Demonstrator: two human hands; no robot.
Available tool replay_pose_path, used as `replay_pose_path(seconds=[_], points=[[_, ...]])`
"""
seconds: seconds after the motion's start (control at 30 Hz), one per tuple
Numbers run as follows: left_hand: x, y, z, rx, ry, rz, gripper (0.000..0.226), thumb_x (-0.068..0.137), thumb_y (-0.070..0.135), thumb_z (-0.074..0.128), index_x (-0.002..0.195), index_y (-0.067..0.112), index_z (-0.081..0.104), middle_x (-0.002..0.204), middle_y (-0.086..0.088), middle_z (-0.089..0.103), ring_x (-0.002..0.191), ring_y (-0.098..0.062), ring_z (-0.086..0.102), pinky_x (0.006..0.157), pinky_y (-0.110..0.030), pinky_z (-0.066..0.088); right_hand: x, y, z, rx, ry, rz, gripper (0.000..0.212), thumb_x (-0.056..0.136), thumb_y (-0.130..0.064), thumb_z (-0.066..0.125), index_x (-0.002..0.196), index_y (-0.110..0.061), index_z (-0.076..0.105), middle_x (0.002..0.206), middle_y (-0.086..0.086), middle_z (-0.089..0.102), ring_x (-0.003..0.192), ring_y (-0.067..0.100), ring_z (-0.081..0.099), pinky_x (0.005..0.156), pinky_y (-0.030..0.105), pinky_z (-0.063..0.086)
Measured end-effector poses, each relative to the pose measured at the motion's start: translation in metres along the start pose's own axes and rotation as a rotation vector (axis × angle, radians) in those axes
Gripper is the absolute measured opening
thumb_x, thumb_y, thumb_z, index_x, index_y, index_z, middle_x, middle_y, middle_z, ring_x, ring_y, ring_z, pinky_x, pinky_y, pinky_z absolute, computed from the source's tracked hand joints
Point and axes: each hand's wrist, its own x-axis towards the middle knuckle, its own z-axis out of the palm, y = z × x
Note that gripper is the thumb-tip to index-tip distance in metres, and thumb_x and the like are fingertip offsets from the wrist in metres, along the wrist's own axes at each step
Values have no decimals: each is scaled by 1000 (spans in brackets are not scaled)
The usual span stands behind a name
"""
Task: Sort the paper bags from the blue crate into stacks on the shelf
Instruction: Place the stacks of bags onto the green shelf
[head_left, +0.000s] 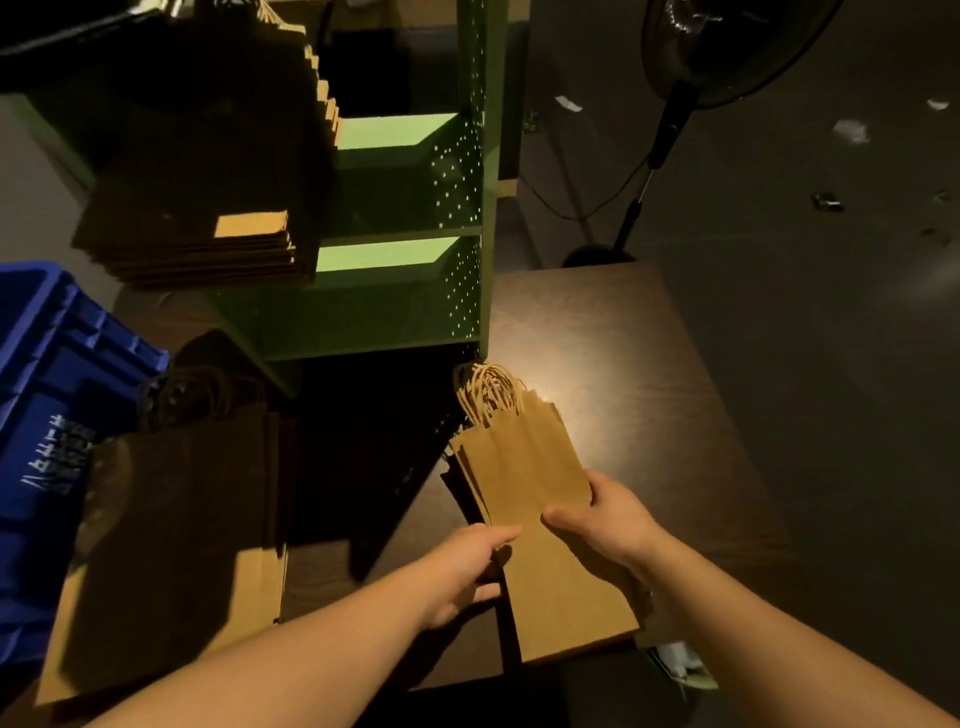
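While the blue crate (57, 415) sits at the left edge of the frame, w/ a big paper bag (171, 551) lying flat just beside it, a stack of bags (202, 228) rests on the green shelf (415, 291) at upper left. Lower centre: left hand (462, 571) grips the left edge of a bundle of small bags (540, 525), thumb on top; right hand (608, 525) grips its right edge. Fan (691, 52) at upper right.

A small bundle of flat brown paper bags with twisted paper handles (524, 467) lies lengthwise on the dark worktop, handles pointing toward the green metal shelf (405, 291). Larger brown bags (171, 519) lean beside the blue plastic crate (47, 364); another stack (208, 244) rests on the shelf.
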Motion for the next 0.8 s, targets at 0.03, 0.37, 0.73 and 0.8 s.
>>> replay_pose_path(seconds=[0.03,0.37,0.73,0.8], points=[[-3,3,-7,37,6,40,44,94,44,69,133,24,61,130,-3,69,117,-21,63,104,-42,51,-1,-2,0,-43,-1,-22,45,86,-42,78,122,-30,56,111,-8,67,100,12,67,85,31,58],[-48,28,-103,826,584,494,149,54,67,90,163,18,1,164,-3,9,156,-27,7,125,-43,20,-19,-50,10,-904,97,-518,18,94,-36,65,107,-33,53,94,-6,65,89,19,60,73,36,53],[-27,32,-119,1195,252,810,132,67,67,83,159,45,-9,170,10,6,155,-15,4,127,-41,7,-15,-28,34,-1012,113,-677,60,84,-54,63,135,-27,46,130,-3,51,118,22,47,107,40,41],[-26,30,-119,1177,216,825,114,71,58,84,157,46,9,157,10,40,148,-15,35,121,-35,31,-19,-24,28,-980,109,-642,74,83,-59,62,146,-28,38,138,-4,49,125,22,46,113,41,37]])
